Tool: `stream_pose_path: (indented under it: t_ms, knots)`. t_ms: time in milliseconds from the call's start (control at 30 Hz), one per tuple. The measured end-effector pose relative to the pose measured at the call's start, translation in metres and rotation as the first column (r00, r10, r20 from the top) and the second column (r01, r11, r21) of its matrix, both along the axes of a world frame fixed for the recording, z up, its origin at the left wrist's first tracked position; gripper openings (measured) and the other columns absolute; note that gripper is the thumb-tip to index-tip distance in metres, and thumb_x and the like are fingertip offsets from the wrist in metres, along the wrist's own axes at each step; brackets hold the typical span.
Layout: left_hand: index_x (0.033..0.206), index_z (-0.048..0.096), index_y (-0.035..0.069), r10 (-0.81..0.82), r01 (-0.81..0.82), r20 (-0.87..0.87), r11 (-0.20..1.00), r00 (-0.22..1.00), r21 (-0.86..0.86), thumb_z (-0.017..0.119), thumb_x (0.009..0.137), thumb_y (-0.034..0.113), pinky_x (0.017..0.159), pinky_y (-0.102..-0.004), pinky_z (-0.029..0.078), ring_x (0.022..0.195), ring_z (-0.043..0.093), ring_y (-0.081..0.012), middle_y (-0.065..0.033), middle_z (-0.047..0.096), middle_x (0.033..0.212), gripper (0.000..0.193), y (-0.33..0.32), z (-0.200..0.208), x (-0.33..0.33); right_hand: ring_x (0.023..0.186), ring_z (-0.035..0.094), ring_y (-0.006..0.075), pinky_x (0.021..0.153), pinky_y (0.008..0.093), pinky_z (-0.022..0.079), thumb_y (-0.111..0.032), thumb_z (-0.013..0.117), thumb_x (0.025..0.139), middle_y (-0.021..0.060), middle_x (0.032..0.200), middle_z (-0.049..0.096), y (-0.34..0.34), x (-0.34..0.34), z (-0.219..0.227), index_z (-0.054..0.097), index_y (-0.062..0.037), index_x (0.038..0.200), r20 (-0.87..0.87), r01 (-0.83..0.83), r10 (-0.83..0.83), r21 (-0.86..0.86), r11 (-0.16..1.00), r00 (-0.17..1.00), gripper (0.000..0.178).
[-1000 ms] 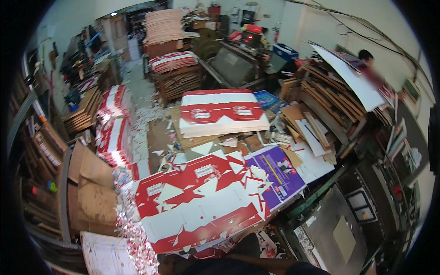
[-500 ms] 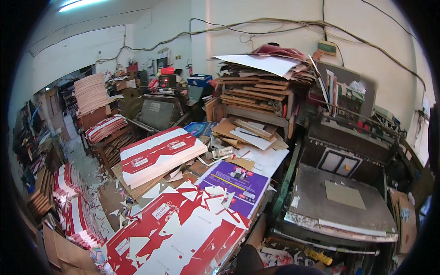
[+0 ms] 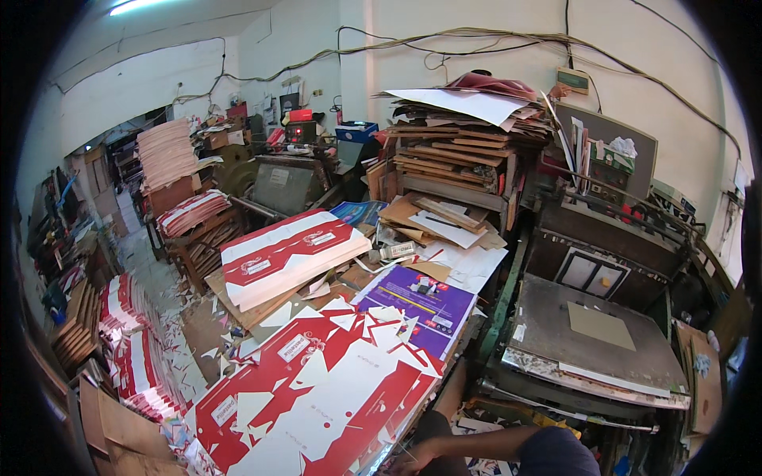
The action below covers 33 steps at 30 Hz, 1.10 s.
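Observation:
My right hand (image 3: 418,458) shows at the lower edge, beside a dark-clothed leg (image 3: 432,428) and close to the near right edge of the printed sheets. Its bare forearm comes out of a dark blue sleeve (image 3: 559,454). The frame's edge cuts off most of the fingers, so whether they hold anything cannot be made out. Nearest to it lie large red-and-white printed card sheets (image 3: 349,412), strewn with white and red triangular offcuts (image 3: 255,406). My left hand is out of view.
A neat stack of red-and-white sheets (image 3: 294,246) stands behind, with a purple printed sheet (image 3: 429,305) beside it. On the right is a machine with a flat metal bed (image 3: 540,317). More stacks (image 3: 143,361) stand on the scrap-littered floor at left.
My right forearm and hand have come into view at the lower edge, reaching left toward the sheets. The whole scene has shifted slightly to the right in the picture.

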<state>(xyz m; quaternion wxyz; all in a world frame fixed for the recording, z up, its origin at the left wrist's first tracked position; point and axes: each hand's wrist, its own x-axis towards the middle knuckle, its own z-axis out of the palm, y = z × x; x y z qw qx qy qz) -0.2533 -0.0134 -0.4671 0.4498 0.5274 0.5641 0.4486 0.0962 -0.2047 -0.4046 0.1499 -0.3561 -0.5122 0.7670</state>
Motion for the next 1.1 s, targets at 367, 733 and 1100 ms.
stream_pose_path:
  t_ms: [367,733,1100]
  knots:
    - [0.128,0.055,-0.002,0.399,-0.495,0.301,0.769,0.866,0.404,0.066,0.091,0.026,0.08,-0.0447,0.053,0.1,0.062,-0.0287,-0.0155,0.062,0.116,0.048,-0.003,0.0,-0.133,0.075,0.059,0.0162,0.069,0.0335,0.048,-0.036,0.06,0.099,0.0059,0.081,0.063,0.037,-0.011,0.082,0.066,-0.0005,0.099,0.179,-0.129,0.049,0.468,0.874,0.983,0.036]
    - [0.096,0.053,0.005,-0.27,0.028,0.357,0.83,0.894,0.557,0.053,0.1,0.021,0.073,-0.0283,0.046,0.082,0.049,-0.0152,-0.0035,0.047,0.089,0.017,0.074,0.197,0.078,0.086,0.058,0.009,0.078,0.0257,0.047,-0.028,0.061,0.1,0.0002,0.096,0.065,0.157,-0.006,0.158,0.062,-0.003,0.1,-0.305,0.327,-0.148,0.706,0.628,0.941,0.025]
    - [0.107,0.059,0.005,-0.763,0.126,0.59,0.58,-0.265,0.805,0.052,0.101,0.037,0.078,-0.0384,0.043,0.082,0.055,-0.0193,-0.0056,0.06,0.097,0.033,0.045,0.329,0.174,0.135,0.042,0.024,0.111,0.0397,0.038,-0.059,0.066,0.085,0.0114,0.144,0.046,0.187,-0.1,0.101,0.034,-0.0077,0.15,-0.592,0.353,-0.036,0.43,0.831,0.806,0.089]
